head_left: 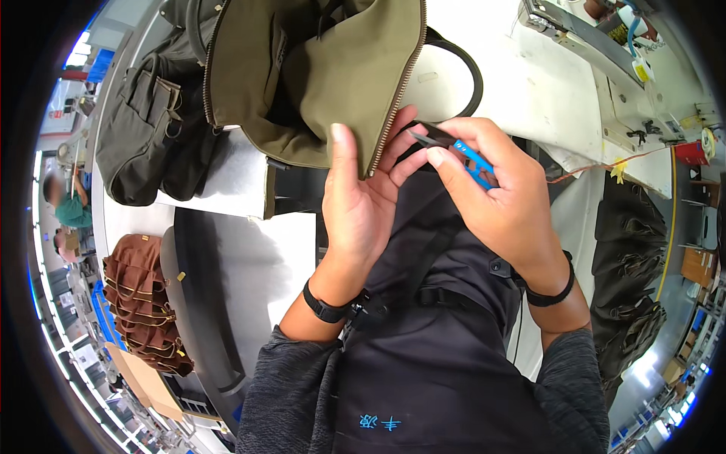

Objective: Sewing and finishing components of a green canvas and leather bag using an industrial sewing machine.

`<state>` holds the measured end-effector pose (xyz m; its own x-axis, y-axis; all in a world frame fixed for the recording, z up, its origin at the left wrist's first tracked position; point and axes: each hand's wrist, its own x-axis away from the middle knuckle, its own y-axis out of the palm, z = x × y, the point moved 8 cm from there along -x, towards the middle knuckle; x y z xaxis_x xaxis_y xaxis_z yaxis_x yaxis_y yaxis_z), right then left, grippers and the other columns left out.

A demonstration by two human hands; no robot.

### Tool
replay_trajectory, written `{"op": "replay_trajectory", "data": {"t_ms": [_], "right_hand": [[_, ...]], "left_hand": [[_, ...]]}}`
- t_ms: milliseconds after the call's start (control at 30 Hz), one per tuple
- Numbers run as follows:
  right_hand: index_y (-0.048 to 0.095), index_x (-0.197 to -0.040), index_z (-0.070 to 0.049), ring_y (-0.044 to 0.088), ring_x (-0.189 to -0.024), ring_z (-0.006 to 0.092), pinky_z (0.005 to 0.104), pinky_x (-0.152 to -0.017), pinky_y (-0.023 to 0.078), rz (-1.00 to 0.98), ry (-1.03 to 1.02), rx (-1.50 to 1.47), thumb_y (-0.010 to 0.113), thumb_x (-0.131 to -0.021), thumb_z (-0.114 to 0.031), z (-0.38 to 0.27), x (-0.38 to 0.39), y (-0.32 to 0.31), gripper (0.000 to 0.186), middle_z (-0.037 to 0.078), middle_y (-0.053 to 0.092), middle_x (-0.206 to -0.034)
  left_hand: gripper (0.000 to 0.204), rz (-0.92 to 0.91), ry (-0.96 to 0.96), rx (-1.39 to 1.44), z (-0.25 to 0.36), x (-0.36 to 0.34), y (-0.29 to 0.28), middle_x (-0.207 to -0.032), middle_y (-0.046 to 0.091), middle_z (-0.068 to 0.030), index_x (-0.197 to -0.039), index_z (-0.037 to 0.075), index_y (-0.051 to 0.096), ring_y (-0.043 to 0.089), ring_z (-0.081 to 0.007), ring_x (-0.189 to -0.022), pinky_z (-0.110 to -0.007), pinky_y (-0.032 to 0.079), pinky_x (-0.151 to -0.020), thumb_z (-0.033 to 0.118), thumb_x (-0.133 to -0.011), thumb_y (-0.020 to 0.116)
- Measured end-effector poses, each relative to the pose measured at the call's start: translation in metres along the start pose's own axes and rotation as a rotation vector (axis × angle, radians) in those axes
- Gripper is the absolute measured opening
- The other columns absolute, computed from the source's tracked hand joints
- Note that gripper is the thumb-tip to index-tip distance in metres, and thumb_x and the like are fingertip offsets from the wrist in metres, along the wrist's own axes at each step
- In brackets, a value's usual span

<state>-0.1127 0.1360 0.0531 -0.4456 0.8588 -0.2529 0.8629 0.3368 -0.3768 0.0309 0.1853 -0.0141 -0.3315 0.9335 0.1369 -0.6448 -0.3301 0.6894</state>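
A large olive-green canvas bag [348, 83] lies unzipped on the white table, its mouth spread wide and its lining showing. My left hand [359, 208] grips the bag's near edge by the zipper teeth [391, 125], thumb in front and fingers behind. In my right hand [503, 193] is a pair of thread snips [473, 161] with blue handles and dark pointed blades. The blade tips are close to my left fingertips, beside the zipper edge. Whether they touch a thread cannot be made out.
Dark grey bags [144, 129] rest on the table's left. Brown pieces [140, 295] are stacked lower left, beside a curved dark board [204, 303]. A sewing machine [582, 45] stands at the upper right. Dark bags [628, 257] hang on the right. A person [72, 200] is far left.
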Motion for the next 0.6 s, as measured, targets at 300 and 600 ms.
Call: {"op": "replay_trajectory", "data": {"t_ms": [300, 600], "right_hand": [[0.068, -0.106, 0.001, 0.057, -0.078, 0.0007, 0.0198, -0.069, 0.047, -0.072, 0.098, -0.093, 0.071, -0.098, -0.009, 0.006, -0.015, 0.013, 0.012, -0.001, 0.069, -0.084], [0.066, -0.101, 0.0, 0.063, -0.061, 0.018, 0.0313, -0.059, 0.049, -0.08, 0.123, -0.156, 0.069, -0.095, -0.011, 0.017, -0.017, 0.018, 0.013, 0.013, 0.07, -0.076]], "left_hand": [[0.055, 0.063, 0.039, -0.089, -0.005, 0.003, -0.009, -0.132, 0.065, -0.0153, -0.136, -0.002, 0.057, 0.066, -0.026, -0.119, -0.041, 0.058, -0.099, 0.044, -0.112, 0.04], [0.052, 0.03, 0.0, -0.106, -0.003, 0.003, -0.007, -0.137, 0.064, -0.0152, -0.143, 0.003, 0.054, 0.066, -0.0238, -0.12, -0.038, 0.057, -0.1, 0.041, -0.114, 0.034]]}}
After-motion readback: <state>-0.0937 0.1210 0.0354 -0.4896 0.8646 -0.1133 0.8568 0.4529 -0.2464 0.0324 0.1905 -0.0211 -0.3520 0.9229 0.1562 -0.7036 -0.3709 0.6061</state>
